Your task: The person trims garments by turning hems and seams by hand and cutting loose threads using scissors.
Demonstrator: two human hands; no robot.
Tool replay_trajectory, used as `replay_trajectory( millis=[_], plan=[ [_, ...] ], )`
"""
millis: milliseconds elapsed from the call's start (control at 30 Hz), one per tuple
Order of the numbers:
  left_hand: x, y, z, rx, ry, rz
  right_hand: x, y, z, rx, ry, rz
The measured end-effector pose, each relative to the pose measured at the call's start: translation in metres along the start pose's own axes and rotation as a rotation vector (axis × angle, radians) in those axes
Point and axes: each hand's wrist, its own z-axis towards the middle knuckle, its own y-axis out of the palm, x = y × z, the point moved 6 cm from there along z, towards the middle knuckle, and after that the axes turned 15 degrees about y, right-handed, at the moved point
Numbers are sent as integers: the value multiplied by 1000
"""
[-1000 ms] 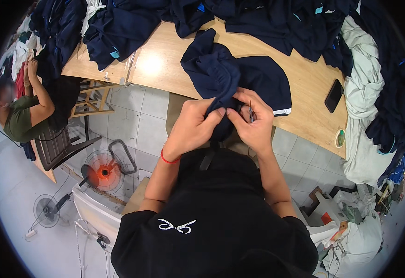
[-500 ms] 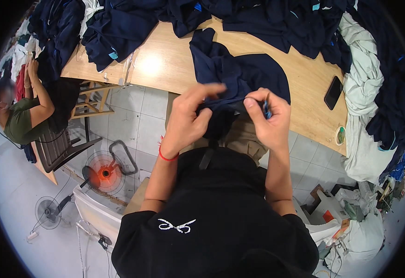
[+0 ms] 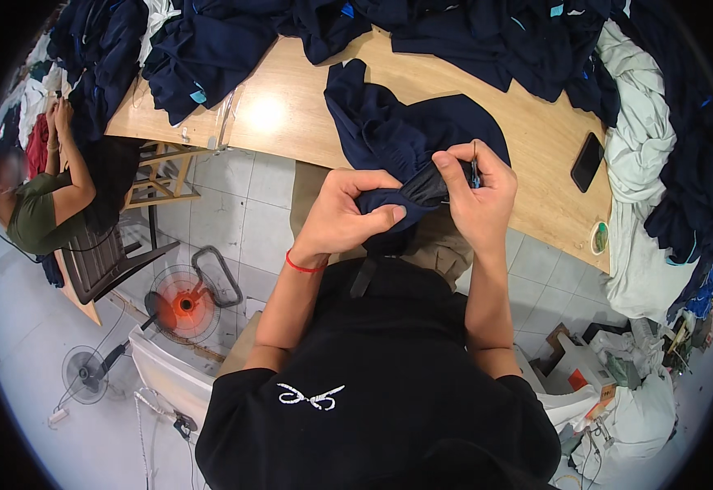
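A navy garment [image 3: 458, 121] lies partly on the wooden table and hangs over its near edge toward my lap. My left hand [image 3: 342, 214] pinches a fold of it between thumb and fingers. Opposite, my right hand [image 3: 487, 200] grips the garment's edge between thumb and index finger, where a dark grey inner side [image 3: 430, 186] shows. A small blue-and-dark tool [image 3: 475, 173], perhaps thread snips, is tucked in the right hand's fingers; its blades cannot be made out.
Piled navy garments [image 3: 209, 57] line the table's [image 3: 291, 106] far side. A black phone [image 3: 587, 162] lies on the right, beside bunched white cloth [image 3: 638, 139]. Seated at left, another person [image 3: 46, 204] handles cloth. Fans [image 3: 185, 305] stand on the floor at lower left.
My left hand's fingers have closed on the garment, its thumb now lying across a fold. More of the grey inner side shows between my hands, and the cloth on the table has shifted slightly.
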Motion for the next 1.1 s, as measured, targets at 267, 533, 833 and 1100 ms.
replay_trajectory(
  millis=[267,533,833,1100],
  plan=[
    [23,-93,-16,545,308,948,72,-86,17,274,280,-56],
    [-34,-139,-46,772,96,112,194,-183,17,495,550,-562],
    [-11,-87,-28,253,234,-1079,110,-42,-2,-61,373,-114],
    [-19,-54,-16,218,2,-550,96,55,-36,-230,256,-233]
  ],
)
